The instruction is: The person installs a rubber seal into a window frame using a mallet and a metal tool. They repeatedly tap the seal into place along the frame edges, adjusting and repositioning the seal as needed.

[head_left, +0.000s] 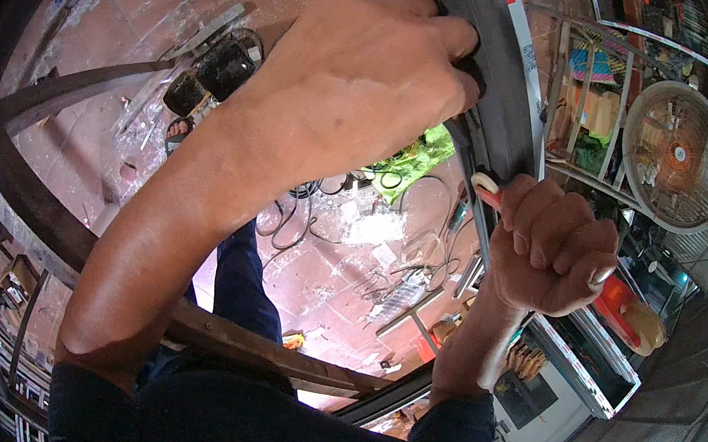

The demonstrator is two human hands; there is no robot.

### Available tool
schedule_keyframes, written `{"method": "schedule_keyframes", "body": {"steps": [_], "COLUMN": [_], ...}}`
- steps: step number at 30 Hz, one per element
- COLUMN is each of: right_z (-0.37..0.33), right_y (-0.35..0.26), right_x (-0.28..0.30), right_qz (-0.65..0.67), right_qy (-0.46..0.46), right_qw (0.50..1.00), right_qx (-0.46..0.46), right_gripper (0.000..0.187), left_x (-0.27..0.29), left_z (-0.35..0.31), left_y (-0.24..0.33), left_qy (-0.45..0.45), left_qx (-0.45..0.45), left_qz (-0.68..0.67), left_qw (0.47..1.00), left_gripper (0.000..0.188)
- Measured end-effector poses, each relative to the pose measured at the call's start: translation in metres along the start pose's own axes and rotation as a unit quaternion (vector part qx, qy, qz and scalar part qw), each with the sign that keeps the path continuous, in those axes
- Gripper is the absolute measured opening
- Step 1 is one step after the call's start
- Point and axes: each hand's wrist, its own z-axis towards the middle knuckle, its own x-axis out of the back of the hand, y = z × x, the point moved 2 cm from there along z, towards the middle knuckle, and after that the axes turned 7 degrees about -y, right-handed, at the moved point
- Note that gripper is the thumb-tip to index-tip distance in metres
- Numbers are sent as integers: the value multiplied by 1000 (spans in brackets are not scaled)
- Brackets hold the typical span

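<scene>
My left hand reaches up across the view, its fingers curled over the edge of a long dark metal frame bar. The fingertips are hidden behind the bar. Beside the bar's lower stretch, my right hand is closed in a fist round a red tool with a pale, rounded end. That end sticks out by the index finger, close to the bar. Past the little finger, a red piece with a tan tip shows; I cannot tell whether it belongs to the same tool.
A brown beam crosses in front of my body, and a dark curved beam lies left. Cables, scraps and a bright green bag litter the tiled floor. A round fan and metal racks stand right.
</scene>
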Motion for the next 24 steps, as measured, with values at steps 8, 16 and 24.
{"method": "schedule_keyframes", "body": {"steps": [8, 16, 24], "right_z": [-14, 5, 20], "right_y": [-2, 6, 15], "right_x": [12, 0, -5], "right_qz": [19, 7, 115], "right_qy": [44, -36, 37], "right_qw": [999, 999, 993], "right_qx": [4, -1, -18], "right_gripper": [45, 47, 46], "left_x": [1, 3, 5], "left_z": [5, 5, 6], "left_y": [-5, -7, -7], "left_qy": [-12, 2, -16], "left_qx": [10, 14, 16], "left_qz": [4, 0, -14], "left_qw": [1000, 1000, 1000], "left_gripper": [13, 13, 13]}}
